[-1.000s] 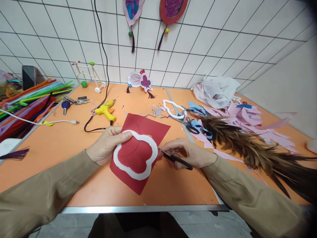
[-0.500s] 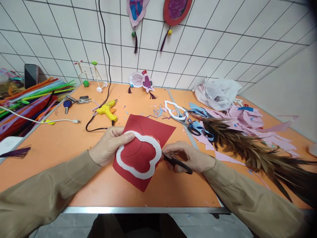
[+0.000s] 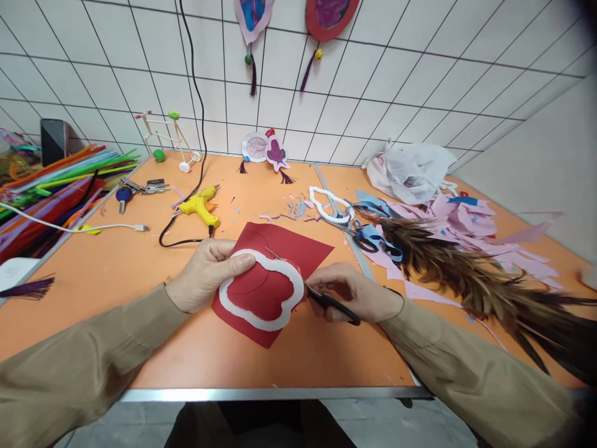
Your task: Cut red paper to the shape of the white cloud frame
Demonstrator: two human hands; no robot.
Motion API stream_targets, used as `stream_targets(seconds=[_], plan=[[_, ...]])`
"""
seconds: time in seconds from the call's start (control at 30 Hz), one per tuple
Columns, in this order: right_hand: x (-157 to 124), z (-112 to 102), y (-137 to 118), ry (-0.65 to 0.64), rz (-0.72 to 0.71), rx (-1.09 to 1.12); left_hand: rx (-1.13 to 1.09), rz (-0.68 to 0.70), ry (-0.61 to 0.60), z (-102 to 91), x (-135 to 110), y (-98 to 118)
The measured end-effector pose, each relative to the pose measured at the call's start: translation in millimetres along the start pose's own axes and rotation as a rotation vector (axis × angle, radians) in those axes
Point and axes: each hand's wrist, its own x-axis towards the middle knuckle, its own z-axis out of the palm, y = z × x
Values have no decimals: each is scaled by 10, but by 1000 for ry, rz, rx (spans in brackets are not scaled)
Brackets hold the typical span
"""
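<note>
My left hand [image 3: 205, 272] pinches a sheet of red paper [image 3: 298, 250] together with a white cloud-shaped frame [image 3: 261, 292] laid on top of it, holding both just above the orange table [image 3: 121, 267]. My right hand [image 3: 354, 290] is closed on black-handled scissors [image 3: 332, 302]. Their blades reach into the red paper at the frame's right edge, and a blade tip shows past the frame near the top. Both sleeves are tan.
A yellow glue gun [image 3: 200, 208] with a black cord lies behind the paper. Keys [image 3: 135, 188], a white cable and coloured pipe cleaners [image 3: 51, 186] lie left. Brown feathers [image 3: 466, 267], pink scraps, blue-handled scissors [image 3: 368, 239], another white frame [image 3: 329, 205] and a plastic bag [image 3: 405, 168] lie right.
The scissors have pushed further into the red paper along the frame's right edge. The paper and frame have turned slightly and shifted a little right.
</note>
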Motion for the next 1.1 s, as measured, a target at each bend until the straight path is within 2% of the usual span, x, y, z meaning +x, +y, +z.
stream_targets(seconds=[0.2,0.5,1.0,1.1], plan=[[14,-17,13,3,-32,-29,8,2,-14,15,12,7],[7,-98,-35,-61,-65,-134,110,22,-6,1,-7,45],[6,-143,-37,-109,10,-64,43,-52,-31,-2,36,6],[25,-137,-21,-119,-14,-30,34,-60,-37,0,39,3]])
